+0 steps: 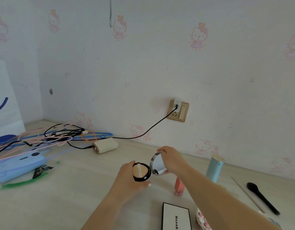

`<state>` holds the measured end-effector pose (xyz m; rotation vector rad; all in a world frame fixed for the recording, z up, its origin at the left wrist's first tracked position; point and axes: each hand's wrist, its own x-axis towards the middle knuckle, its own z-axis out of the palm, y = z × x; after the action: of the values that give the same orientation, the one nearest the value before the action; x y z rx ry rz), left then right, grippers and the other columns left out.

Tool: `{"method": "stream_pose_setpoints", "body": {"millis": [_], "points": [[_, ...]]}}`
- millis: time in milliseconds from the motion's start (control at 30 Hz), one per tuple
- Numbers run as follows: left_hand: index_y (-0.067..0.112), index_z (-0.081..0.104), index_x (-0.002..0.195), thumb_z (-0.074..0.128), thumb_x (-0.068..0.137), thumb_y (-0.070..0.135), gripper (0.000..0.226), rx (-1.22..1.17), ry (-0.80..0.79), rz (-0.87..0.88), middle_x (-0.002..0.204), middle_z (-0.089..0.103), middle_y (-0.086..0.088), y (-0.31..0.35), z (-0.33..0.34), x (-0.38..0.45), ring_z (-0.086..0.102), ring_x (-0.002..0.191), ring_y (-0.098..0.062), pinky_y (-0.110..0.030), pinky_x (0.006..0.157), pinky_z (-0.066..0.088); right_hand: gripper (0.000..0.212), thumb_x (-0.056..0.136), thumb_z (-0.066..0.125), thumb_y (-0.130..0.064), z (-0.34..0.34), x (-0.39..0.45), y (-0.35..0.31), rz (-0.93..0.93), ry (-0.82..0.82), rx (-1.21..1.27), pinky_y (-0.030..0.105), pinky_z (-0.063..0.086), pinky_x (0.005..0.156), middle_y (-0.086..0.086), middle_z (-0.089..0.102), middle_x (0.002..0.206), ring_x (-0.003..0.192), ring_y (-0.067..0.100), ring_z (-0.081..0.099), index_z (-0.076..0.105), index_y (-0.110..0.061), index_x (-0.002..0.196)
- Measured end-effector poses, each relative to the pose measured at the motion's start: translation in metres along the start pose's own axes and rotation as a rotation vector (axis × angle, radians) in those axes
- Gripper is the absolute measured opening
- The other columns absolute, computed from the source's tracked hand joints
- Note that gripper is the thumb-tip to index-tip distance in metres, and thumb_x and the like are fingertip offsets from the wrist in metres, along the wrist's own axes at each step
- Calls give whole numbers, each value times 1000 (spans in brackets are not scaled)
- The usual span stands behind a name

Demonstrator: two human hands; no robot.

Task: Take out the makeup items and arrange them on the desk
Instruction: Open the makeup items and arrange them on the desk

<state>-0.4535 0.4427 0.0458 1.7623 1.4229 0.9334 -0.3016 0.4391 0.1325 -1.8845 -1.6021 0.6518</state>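
We are looking down at a pale desk (73,196) that is running along a wall with little cat pictures. Near its left edge a blue power bank (18,165) is lying beside a messy pile of cables (48,136), and a cream charger box (105,145) is sitting close to the back edge. A light blue tube (215,168) is standing upright toward the back right, and a black makeup brush (262,197) is lying near the right edge. A white box with black letters (176,217) is lying flat at the front edge, with a small pink patterned thing (202,218) just beside it. A pink lip gloss (178,185) is standing between the box and our hands. In the middle, above the desk, we are holding an open powder compact (141,171). Our left hand (126,178) is wrapping its fingers around the black bottom half with the beige puff. Our right hand (172,159) is pinching the round mirror lid (157,164), which is tilting up.
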Motion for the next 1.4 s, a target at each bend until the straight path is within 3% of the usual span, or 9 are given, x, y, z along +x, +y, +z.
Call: {"method": "stream_pose_setpoints", "body": {"millis": [100,200,267,533,767,933,1100,1267,1400], "points": [[16,46,129,76,58,55,87,156,-3,-40,129,44,-3,-5,0,-2,42,126,-24,-31,102,37,39,99,25,-9,8,5,6,1,-21,-42,38,56,72,9,52,128,72,19,55,53,-11,126],[25,34,140,71,67,57,88,360,15,-44,137,35,4,-8,0,-4,31,132,-21,-28,105,31,43,95,27,-4,16,13,13,-19,-40,-166,37,51,91,7,52,135,112,26,55,54,-12,128],[26,33,141,68,68,60,88,434,27,-49,139,35,5,-9,0,-3,30,133,-21,-30,105,32,44,94,30,-3,20,17,16,-20,-62,-258,30,45,96,5,52,137,122,23,51,53,-15,130],[25,33,142,65,72,57,84,423,49,-76,145,35,4,-18,1,0,29,136,-21,-33,109,29,51,90,38,6,30,29,23,32,-138,-330,34,48,96,6,51,138,119,26,54,49,-14,135],[24,36,139,64,75,55,76,472,56,-90,144,38,4,-17,0,2,32,135,-23,-32,107,31,41,95,32,-8,34,27,20,11,-69,-167,41,50,93,9,53,133,103,31,60,52,-11,130],[26,43,131,64,72,56,69,477,118,-121,138,44,3,-20,-1,4,37,131,-24,-34,103,35,31,91,40,-13,38,25,22,-14,-58,-119,49,51,88,19,60,115,98,37,62,57,1,113],[24,39,134,64,73,58,74,512,139,-135,141,42,2,-20,0,5,34,133,-24,-35,103,33,38,91,48,-21,38,20,22,-7,-67,-86,49,53,85,20,59,118,88,37,68,51,1,122],[19,22,147,66,71,61,97,438,106,-175,151,29,-2,-17,-4,7,23,141,-27,-39,111,26,49,91,53,-32,28,16,14,-20,-59,-158,47,52,89,16,57,123,99,33,64,44,-4,130],[20,33,143,72,74,46,83,239,231,-43,145,38,-3,-4,-6,7,30,137,-24,-37,110,27,59,91,53,-40,-5,2,7,-172,-26,-294,41,46,99,7,46,140,124,25,49,36,-15,142]]}}
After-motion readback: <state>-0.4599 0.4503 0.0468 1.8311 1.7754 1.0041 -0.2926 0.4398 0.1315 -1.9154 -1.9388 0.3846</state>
